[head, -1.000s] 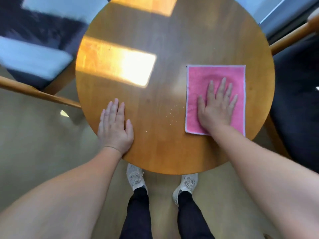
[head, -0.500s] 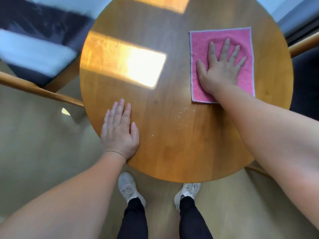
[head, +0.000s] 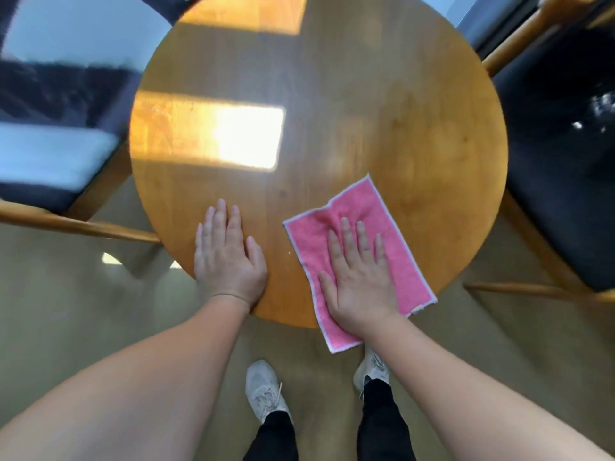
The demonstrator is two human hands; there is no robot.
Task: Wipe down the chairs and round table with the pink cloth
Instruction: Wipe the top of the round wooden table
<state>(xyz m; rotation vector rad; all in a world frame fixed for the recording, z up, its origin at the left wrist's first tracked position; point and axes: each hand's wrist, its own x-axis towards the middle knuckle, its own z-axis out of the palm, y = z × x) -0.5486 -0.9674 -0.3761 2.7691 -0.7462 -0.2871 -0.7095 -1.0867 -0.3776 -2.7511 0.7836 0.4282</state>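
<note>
A round wooden table fills the middle of the head view. The pink cloth lies tilted on its near right part, and its near corner hangs over the table's front edge. My right hand presses flat on the cloth with straight, spread fingers. Flat on the bare wood at the near left edge rests my left hand, a short gap left of the cloth. A dark-cushioned wooden chair stands to the left, another chair to the right.
Bright patches of sunlight fall on the table's left half and far edge. My feet in white shoes stand on the beige floor just below the table's front edge. A small white speck lies on the wood between my hands.
My right hand has drawn the cloth from the far right of the table back toward the near edge, and the cloth has turned askew. My left hand has stayed in place.
</note>
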